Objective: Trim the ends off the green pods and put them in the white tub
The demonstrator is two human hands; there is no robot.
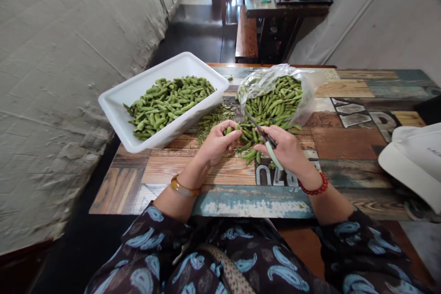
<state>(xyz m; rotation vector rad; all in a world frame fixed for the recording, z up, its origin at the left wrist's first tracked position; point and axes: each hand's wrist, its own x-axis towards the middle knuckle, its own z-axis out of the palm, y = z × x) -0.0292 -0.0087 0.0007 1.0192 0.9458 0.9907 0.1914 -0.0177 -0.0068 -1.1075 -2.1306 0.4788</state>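
The pods are green, the tub white and the bag clear. The scissors pair dark metal with pale mint. Brown, teal and whitish planks make a patchwork of the bench, with black-and-white lettering. The bracelet is red, the bangle amber, the cap white, the clothing dark with light-blue paisley.

On the table, a tub with edamame pods inside stands at left, a plastic bag of pods at right, scraps between them; far right, a baseball cap.
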